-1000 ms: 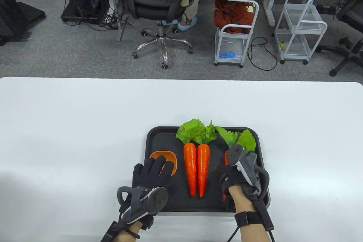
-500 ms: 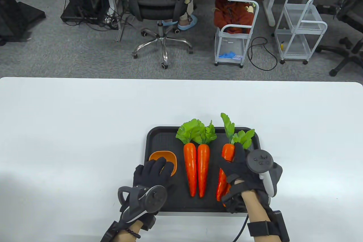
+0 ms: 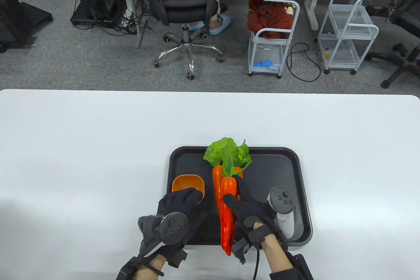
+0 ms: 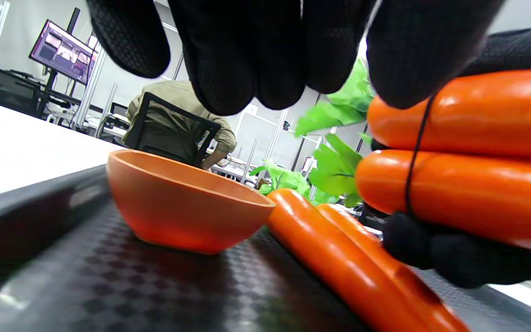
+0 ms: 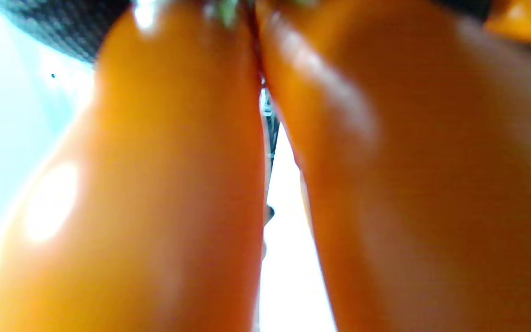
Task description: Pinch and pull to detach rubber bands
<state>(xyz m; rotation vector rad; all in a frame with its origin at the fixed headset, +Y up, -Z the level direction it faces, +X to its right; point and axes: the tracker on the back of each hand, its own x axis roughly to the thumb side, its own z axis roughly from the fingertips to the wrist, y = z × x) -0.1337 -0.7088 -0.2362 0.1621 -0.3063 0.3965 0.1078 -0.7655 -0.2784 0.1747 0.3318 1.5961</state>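
My right hand [image 3: 231, 189] grips a pair of orange plastic carrots [image 3: 226, 224] and holds them lifted over the middle of the black tray [image 3: 279, 168]. A thin black rubber band [image 4: 412, 166] binds the pair. In the right wrist view the pair [image 5: 155, 184] fills the frame, blurred. My left hand [image 3: 188, 196] hangs just left of the pair. In the left wrist view one of its fingertips [image 4: 413, 69] touches the band on top of the upper carrot [image 4: 468, 110]. The other fingers hang free. Right-hand fingers [image 4: 454, 253] support the pair from below.
Two more carrots [image 3: 216, 181] lie in the tray under the held pair; they also show in the left wrist view [image 4: 339, 258]. An orange bowl [image 3: 187, 183] stands in the tray's left part, just beyond my left fingers. The white table [image 3: 82, 161] surrounds the tray.
My right hand has lifted the banded pair from the tray's right side and carried it left over the middle carrots. My left hand has curled its fingers and shifted right toward the pair.
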